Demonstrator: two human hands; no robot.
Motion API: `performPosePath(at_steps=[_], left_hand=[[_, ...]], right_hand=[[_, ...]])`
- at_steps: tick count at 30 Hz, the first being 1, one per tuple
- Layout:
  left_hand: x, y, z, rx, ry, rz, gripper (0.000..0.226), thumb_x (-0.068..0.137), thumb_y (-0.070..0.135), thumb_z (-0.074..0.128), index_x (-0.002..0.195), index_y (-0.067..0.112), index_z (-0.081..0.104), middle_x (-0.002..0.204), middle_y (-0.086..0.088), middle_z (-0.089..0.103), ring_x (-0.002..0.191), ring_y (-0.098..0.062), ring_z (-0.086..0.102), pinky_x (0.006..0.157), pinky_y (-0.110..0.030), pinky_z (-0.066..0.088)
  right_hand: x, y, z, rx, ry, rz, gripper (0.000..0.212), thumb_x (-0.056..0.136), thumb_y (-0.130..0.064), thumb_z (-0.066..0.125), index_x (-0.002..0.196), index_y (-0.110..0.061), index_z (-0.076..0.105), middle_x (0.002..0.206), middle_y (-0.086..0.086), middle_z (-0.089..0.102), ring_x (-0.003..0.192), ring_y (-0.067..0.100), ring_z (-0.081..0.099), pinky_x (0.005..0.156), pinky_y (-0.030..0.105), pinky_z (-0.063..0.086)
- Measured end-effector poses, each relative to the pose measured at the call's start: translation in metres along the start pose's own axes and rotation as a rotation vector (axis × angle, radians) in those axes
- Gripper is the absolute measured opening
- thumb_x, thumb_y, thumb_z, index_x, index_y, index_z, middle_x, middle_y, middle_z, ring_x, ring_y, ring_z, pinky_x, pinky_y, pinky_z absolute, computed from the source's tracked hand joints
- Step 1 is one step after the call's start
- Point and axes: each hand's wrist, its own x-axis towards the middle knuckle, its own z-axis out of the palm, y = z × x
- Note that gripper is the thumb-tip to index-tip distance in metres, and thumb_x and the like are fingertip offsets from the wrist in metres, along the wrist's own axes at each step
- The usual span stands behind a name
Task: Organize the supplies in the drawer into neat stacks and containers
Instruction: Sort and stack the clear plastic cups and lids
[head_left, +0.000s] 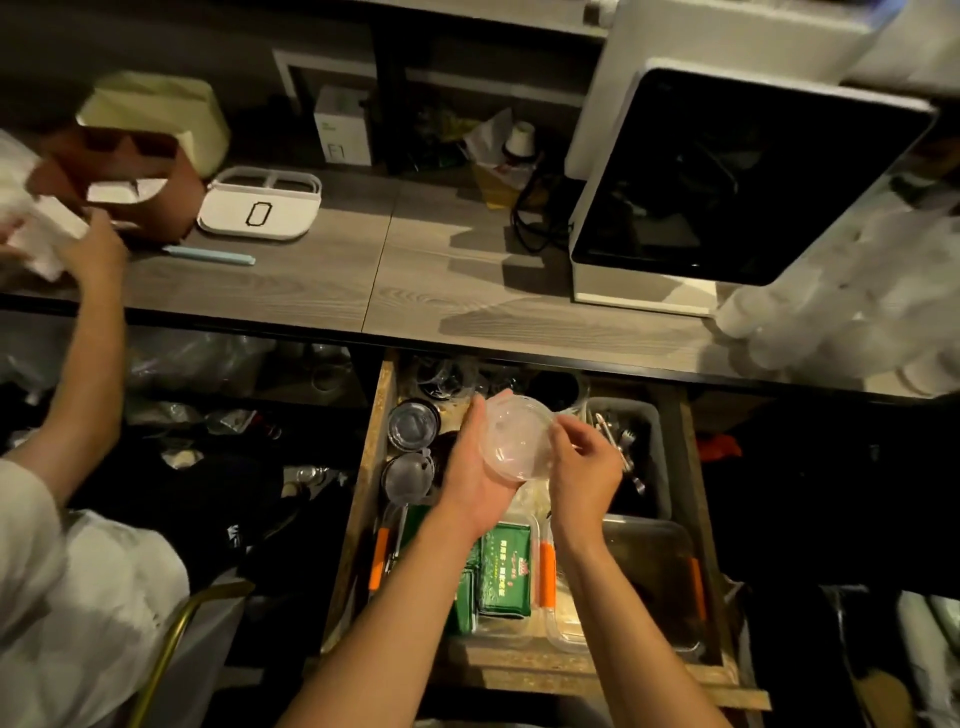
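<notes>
Over the open wooden drawer (363, 499) both my hands hold a stack of clear round plastic lids (514, 439). My left hand (475, 467) cups the stack from the left and below. My right hand (584, 462) grips its right edge. In the drawer, two round clear lidded cups (413, 426) lie at the left. Green packets (501, 571) sit in a clear box with orange clips at the front. A grey bin of metal cutlery (628, 441) stands at the right. A clear empty box (654, 571) lies at the front right.
A wooden counter (415, 270) runs above the drawer, with a white machine (727, 176) at the right, a white tray (260, 205) and a blue pen (208, 254). Stacked clear cups (831, 312) lie at the far right. Another person's arm (88, 338) reaches onto the counter at the left.
</notes>
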Motion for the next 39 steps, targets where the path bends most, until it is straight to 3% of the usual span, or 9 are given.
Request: performPosePath(at_steps=[6, 12, 16, 22, 26, 29, 32, 35, 39], left_hand=[[-0.012, 0.003, 0.005, 0.056, 0.008, -0.042, 0.031, 0.099, 0.027, 0.051, 0.118, 0.006, 0.064, 0.095, -0.015, 0.074, 0.086, -0.026, 0.067, 0.079, -0.037, 0.051], [-0.017, 0.014, 0.003, 0.129, 0.010, -0.034, 0.068, 0.085, 0.056, 0.056, 0.131, 0.006, 0.061, 0.125, -0.023, 0.066, 0.111, -0.037, 0.063, 0.100, -0.049, 0.047], [-0.018, 0.022, -0.002, 0.115, -0.031, -0.085, 0.070, 0.092, 0.067, 0.043, 0.119, 0.007, 0.068, 0.121, -0.024, 0.068, 0.105, -0.036, 0.064, 0.097, -0.049, 0.047], [-0.029, 0.023, 0.004, 0.153, -0.192, -0.186, 0.065, 0.097, 0.061, 0.039, 0.123, 0.008, 0.068, 0.119, -0.021, 0.069, 0.103, -0.033, 0.070, 0.085, -0.044, 0.057], [-0.029, 0.019, 0.005, 0.262, -0.193, -0.141, 0.036, 0.093, 0.024, 0.057, 0.123, 0.005, 0.062, 0.106, -0.018, 0.073, 0.089, -0.029, 0.073, 0.073, -0.039, 0.059], [-0.025, 0.017, 0.006, 0.281, -0.100, -0.088, 0.022, 0.099, 0.008, 0.050, 0.116, 0.003, 0.062, 0.101, -0.022, 0.071, 0.081, -0.030, 0.072, 0.067, -0.040, 0.059], [-0.020, 0.021, 0.009, 0.185, 0.001, -0.025, 0.025, 0.100, 0.007, 0.045, 0.121, 0.001, 0.058, 0.107, -0.027, 0.068, 0.085, -0.036, 0.069, 0.069, -0.044, 0.059], [-0.017, 0.022, 0.009, 0.180, 0.035, -0.009, 0.041, 0.097, 0.012, 0.050, 0.136, -0.001, 0.052, 0.123, -0.031, 0.063, 0.099, -0.040, 0.065, 0.081, -0.046, 0.053], [-0.021, 0.022, 0.011, 0.142, -0.108, -0.038, 0.052, 0.086, 0.038, 0.059, 0.128, 0.007, 0.060, 0.120, -0.025, 0.067, 0.103, -0.036, 0.065, 0.096, -0.052, 0.048]], right_hand=[[-0.008, -0.009, -0.003, -0.116, -0.105, -0.109, 0.016, 0.090, -0.021, 0.068, 0.105, -0.020, 0.074, 0.097, -0.006, 0.071, 0.091, 0.008, 0.065, 0.084, 0.036, 0.057], [0.004, -0.024, -0.018, -0.240, -0.160, -0.208, 0.012, 0.089, -0.013, 0.069, 0.099, -0.015, 0.075, 0.085, -0.007, 0.071, 0.079, 0.009, 0.067, 0.075, 0.034, 0.060], [0.017, -0.040, -0.033, -0.146, -0.285, -0.260, 0.029, 0.095, 0.002, 0.054, 0.105, -0.018, 0.072, 0.106, 0.002, 0.064, 0.090, 0.010, 0.065, 0.065, 0.023, 0.057], [0.031, -0.072, -0.027, -0.450, -0.689, -0.561, 0.037, 0.090, 0.008, 0.056, 0.114, -0.017, 0.071, 0.107, -0.007, 0.069, 0.104, 0.004, 0.063, 0.094, 0.019, 0.050], [0.032, -0.069, -0.018, -0.473, -0.620, -0.563, 0.038, 0.088, 0.005, 0.061, 0.118, -0.019, 0.069, 0.111, -0.004, 0.070, 0.106, 0.009, 0.063, 0.095, 0.030, 0.053], [0.026, -0.065, -0.020, -0.381, -0.468, -0.478, 0.036, 0.090, -0.006, 0.066, 0.124, -0.015, 0.064, 0.113, -0.008, 0.064, 0.103, 0.005, 0.060, 0.092, 0.022, 0.051], [0.021, -0.059, -0.024, -0.292, -0.347, -0.305, 0.034, 0.090, -0.017, 0.069, 0.124, -0.013, 0.065, 0.105, -0.004, 0.067, 0.093, 0.007, 0.063, 0.079, 0.019, 0.051], [0.016, -0.052, -0.028, -0.221, -0.348, -0.224, 0.025, 0.089, -0.008, 0.068, 0.114, -0.011, 0.068, 0.091, 0.001, 0.072, 0.073, 0.008, 0.068, 0.063, 0.020, 0.054], [0.015, -0.056, -0.033, -0.148, -0.333, -0.280, 0.018, 0.090, -0.006, 0.066, 0.104, -0.016, 0.072, 0.087, -0.007, 0.072, 0.075, 0.005, 0.068, 0.067, 0.017, 0.054]])
